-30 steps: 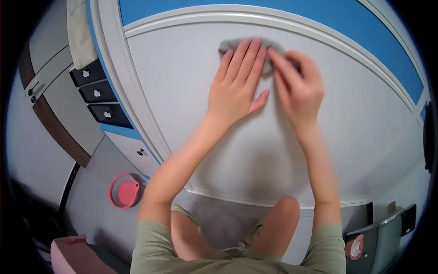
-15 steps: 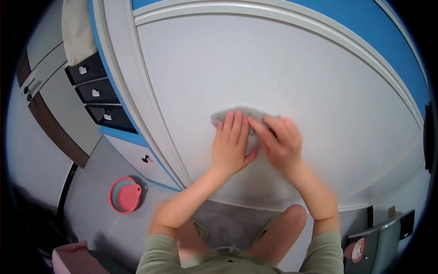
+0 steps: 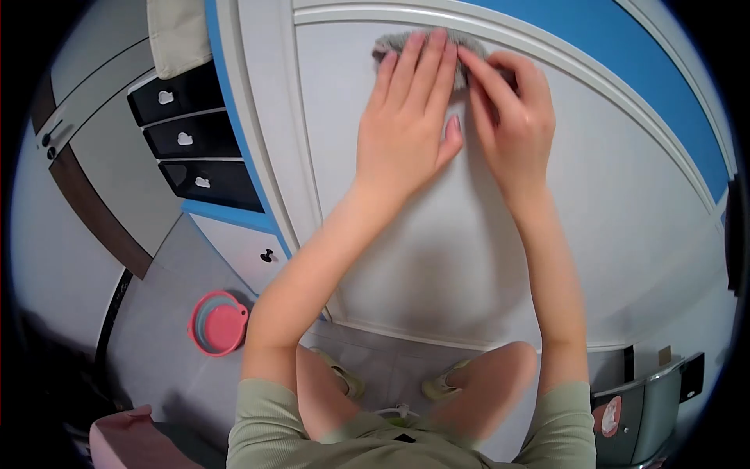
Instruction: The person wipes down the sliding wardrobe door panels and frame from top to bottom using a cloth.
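A fuzzy grey cloth (image 3: pixel 398 41) is pressed against the upper part of a large white panel (image 3: pixel 609 195), just under its raised white trim. My left hand (image 3: pixel 406 117) lies flat over the cloth, fingers stretched upward and thumb held out to the side. Beside it, my right hand (image 3: pixel 522 117) has its fingers curled round the cloth's right end, which is partly hidden behind them.
On the left stand black drawers (image 3: pixel 191 139) with white knobs, above a white cabinet door (image 3: pixel 234 242). A pink and grey basin (image 3: pixel 219 323) sits on the floor. A grey bin (image 3: pixel 644 422) is at lower right, a pink object (image 3: pixel 125 442) at lower left.
Both hands have slid the grey cloth up the panel, from its middle to near the top trim. My arms are stretched further out, and the view has shifted slightly.
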Tool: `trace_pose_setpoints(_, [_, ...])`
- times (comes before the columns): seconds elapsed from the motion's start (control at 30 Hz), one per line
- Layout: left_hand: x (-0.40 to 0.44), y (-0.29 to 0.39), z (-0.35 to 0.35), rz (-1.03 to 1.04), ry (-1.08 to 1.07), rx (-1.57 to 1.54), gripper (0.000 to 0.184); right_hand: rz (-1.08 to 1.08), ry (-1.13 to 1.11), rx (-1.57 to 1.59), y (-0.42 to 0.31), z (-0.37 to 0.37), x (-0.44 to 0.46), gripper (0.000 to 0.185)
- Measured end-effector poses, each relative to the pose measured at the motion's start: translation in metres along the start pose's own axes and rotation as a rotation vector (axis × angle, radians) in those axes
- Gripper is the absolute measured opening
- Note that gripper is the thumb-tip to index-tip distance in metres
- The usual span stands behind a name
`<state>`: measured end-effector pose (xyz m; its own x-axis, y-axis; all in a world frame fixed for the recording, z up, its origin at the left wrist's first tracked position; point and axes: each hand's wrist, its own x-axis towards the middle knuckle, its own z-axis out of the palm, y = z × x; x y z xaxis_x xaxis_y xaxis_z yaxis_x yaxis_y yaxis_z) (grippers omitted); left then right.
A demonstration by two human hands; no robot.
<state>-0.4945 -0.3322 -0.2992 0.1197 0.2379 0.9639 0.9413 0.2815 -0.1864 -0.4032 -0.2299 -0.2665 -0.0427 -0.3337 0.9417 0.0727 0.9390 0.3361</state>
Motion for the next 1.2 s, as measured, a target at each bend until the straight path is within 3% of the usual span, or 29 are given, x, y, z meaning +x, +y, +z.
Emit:
trace_pose_setpoints(0.1, [0.003, -0.014, 0.005, -0.002, 0.061, 0.020, 0.066, -0.007, 0.038, 0.027, -0.005, 0.014, 0.014, 0.029])
trace_pose_setpoints(0.23, [-0.055, -0.009, 0.020, -0.156, 0.013, -0.040, 0.073, -0.043, -0.129, 0.100, -0.026, 0.020, -0.017, 0.028])
trace_pose_setpoints(0.47, [-0.182, 0.016, 0.010, -0.223, -0.357, -0.055, 0.074, -0.080, -0.532, 0.194, -0.062, -0.002, -0.119, 0.038])
trace_pose_setpoints(0.6, [-0.168, -0.005, 0.005, -0.135, -0.318, 0.006, 0.073, -0.104, -0.464, 0.150, -0.060, 0.008, -0.108, 0.039])
trace_pose_setpoints(0.73, [-0.092, -0.033, -0.005, -0.111, -0.142, 0.073, 0.072, -0.063, -0.268, 0.129, -0.052, 0.029, -0.039, 0.035])
trace_pose_setpoints(0.9, [-0.012, -0.065, -0.029, -0.058, -0.033, 0.368, 0.069, 0.081, -0.041, 0.212, -0.051, 0.064, 0.032, 0.025])
trace_pose_setpoints(1.03, [-0.017, -0.098, -0.028, -0.082, 0.010, 0.279, 0.070, -0.044, 0.014, 0.194, -0.058, 0.093, 0.046, 0.022])
trace_pose_setpoints(1.2, [-0.067, -0.080, -0.013, -0.247, 0.010, 0.154, 0.085, -0.115, -0.111, 0.167, -0.077, 0.094, 0.016, 0.024])
